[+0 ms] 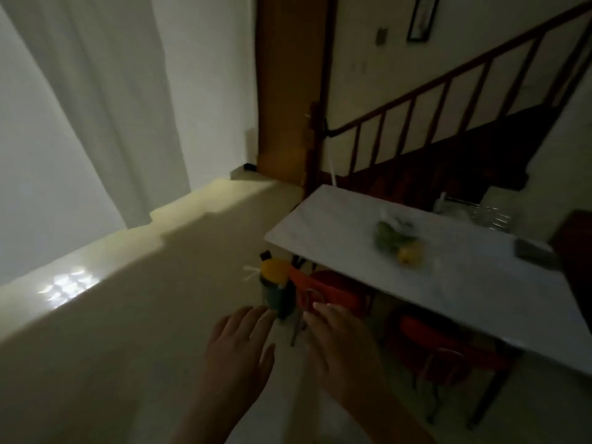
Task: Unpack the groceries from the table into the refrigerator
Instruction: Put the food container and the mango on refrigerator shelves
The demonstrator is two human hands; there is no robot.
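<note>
A clear bag of green and yellow produce lies on the white table at the right. My left hand and my right hand reach forward side by side at the bottom centre, fingers straight and holding nothing, short of the table's near-left corner. The refrigerator is not in view. The picture is dim and blurred.
Red stools are tucked under the table, and a dark bottle-like object with a yellow top stands on the floor by its corner. A wooden door and a staircase railing lie behind. White curtains hang at the left.
</note>
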